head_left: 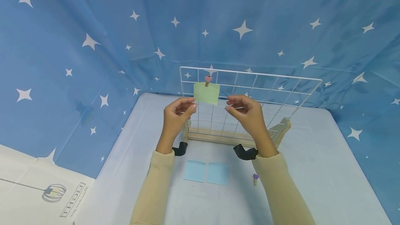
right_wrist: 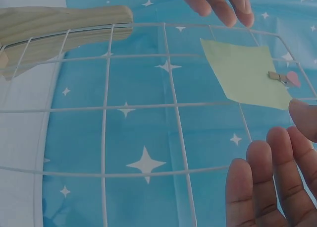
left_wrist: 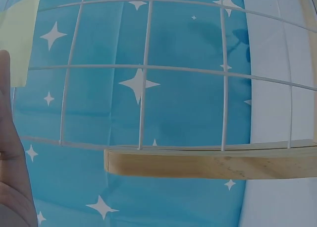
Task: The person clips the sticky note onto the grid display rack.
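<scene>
On wire grid [head_left: 252, 88], green paper [head_left: 206, 94]

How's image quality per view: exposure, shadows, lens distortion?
Head: bright, with a soft shadow on the table beside the right sleeve; left wrist: dimmer, grid wires bowed; right wrist: also dim, wires bowed, note edges fairly crisp.

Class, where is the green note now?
In the head view, the green note hangs by the pink-heart peg at the upper left of the wire grid, between the left hand and right hand.
</scene>
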`<state>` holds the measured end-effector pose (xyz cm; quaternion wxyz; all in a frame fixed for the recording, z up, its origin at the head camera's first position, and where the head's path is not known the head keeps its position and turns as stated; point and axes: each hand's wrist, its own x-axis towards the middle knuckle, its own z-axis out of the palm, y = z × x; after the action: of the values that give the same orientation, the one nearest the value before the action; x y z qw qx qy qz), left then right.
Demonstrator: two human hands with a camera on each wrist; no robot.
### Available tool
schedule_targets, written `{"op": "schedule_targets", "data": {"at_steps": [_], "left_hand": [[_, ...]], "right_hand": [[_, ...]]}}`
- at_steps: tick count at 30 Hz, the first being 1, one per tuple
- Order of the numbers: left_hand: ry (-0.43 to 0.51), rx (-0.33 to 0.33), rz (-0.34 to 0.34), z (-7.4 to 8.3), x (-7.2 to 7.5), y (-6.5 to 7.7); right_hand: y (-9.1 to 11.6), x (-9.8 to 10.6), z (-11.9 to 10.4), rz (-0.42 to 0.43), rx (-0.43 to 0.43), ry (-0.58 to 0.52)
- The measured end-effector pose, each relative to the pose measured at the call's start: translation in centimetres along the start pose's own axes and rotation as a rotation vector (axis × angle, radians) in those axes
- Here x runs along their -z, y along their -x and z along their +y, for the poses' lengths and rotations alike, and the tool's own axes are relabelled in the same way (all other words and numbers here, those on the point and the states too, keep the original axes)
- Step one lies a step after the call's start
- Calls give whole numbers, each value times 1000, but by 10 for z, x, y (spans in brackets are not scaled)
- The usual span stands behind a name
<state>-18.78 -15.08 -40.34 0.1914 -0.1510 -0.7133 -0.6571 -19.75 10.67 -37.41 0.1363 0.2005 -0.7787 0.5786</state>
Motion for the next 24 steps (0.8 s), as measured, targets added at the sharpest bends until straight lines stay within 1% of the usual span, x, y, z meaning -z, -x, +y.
{"op": "schedule_targets", "data": {"at_steps": [5, 12, 19, 24], "left_hand": [[3, 6, -17, -2, 1, 6], [-16, 15, -54, -4, 4, 13], [-26, 31, -79, -8, 6, 20], [-28, 47, -89, -12, 7, 25]], "right_hand": [[8, 3, 4, 5, -16, 3], [19, 8, 14, 21, -33, -36], [31, 15, 19, 24, -69, -10], [37, 20, 25, 17, -75, -12]]}}
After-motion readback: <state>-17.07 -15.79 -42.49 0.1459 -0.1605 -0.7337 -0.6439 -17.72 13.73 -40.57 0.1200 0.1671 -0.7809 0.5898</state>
